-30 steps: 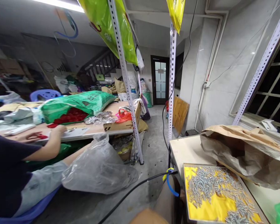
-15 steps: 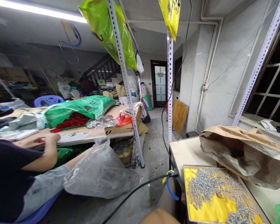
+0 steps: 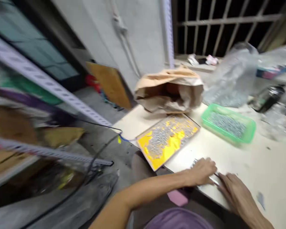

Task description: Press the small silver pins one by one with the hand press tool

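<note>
My left hand (image 3: 203, 171) is closed low over the front edge of the pale table, fingers curled. Close beside it on the right, my right hand (image 3: 237, 192) has its fingers pressed together. A slim shiny piece (image 3: 214, 180) runs between the two hands, too blurred to name. Small dark-and-silver bits (image 3: 194, 162) lie by my left hand's knuckles. Beyond my left forearm is a shallow tray (image 3: 145, 151) lined with yellow, spread with many small metal pins. Further right stands a green plastic box (image 3: 249, 135) filled with similar metal pieces.
A crumpled open brown paper bag (image 3: 169, 92) stands behind the tray. Clear plastic bags (image 3: 235, 76) and a dark bottle (image 3: 268, 97) are at the back right, below a barred window. A black cable (image 3: 95, 159) and perforated metal posts (image 3: 50, 86) are to the left.
My view has swung right and down, from the room and another person at a table to this pale table. Both my hands have come into view, along with the whole tray and green box.
</note>
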Motion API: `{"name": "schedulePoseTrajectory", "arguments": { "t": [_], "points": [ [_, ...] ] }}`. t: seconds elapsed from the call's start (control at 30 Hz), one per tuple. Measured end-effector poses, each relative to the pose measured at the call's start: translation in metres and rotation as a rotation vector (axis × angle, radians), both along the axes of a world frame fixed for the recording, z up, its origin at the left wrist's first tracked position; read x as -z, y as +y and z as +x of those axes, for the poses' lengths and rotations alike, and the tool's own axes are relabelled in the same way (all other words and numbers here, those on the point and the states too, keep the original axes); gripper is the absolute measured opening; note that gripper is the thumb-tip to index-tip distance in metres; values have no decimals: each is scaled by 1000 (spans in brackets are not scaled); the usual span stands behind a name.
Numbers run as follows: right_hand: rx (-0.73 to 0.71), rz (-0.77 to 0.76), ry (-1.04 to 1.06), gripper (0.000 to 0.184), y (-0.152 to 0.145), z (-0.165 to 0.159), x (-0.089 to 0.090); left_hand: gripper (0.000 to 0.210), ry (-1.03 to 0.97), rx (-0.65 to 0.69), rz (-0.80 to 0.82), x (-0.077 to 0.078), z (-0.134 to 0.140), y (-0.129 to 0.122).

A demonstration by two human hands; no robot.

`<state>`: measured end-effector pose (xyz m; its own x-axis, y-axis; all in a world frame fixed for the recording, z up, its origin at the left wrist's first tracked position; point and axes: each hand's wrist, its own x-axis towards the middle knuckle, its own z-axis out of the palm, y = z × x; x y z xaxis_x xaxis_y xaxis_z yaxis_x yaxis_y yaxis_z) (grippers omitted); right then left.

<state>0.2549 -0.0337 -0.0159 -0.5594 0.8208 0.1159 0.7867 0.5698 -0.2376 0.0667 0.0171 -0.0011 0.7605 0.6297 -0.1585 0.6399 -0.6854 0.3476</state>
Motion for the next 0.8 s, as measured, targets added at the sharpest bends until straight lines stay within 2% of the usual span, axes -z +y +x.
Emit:
{"name": "schedulePoseTrajectory", "arguments": {
  "t": [0.2,0.37,0.43,0.57,0.63,0.7,0.77,0.8],
  "points": [
    [71,-61,-38,23,8,-15,-18,19,41,-54,18,-1,3,-6],
    [69,9,-34,18,2,-10,-18,20,55,-104,8,-4,7,-9],
    [72,23,-12,19,3,-6,-14,24,38,-142,9,-4,5,-9],
    [46,38,61,47,8,0,-9,51,-53,-256,0,-1,-1,-13],
    [48,82,96,56,6,1,-16,61,-172,-303,12,-2,-4,-22],
    [81,149,158,58,-5,3,-31,58,-389,-324,50,-10,-6,-36],
    [140,216,227,57,-26,12,-49,47,-662,-333,104,-26,-11,-58],
    [174,230,236,56,-40,19,-58,48,-783,-331,156,-36,-15,-71]
  ]
}}
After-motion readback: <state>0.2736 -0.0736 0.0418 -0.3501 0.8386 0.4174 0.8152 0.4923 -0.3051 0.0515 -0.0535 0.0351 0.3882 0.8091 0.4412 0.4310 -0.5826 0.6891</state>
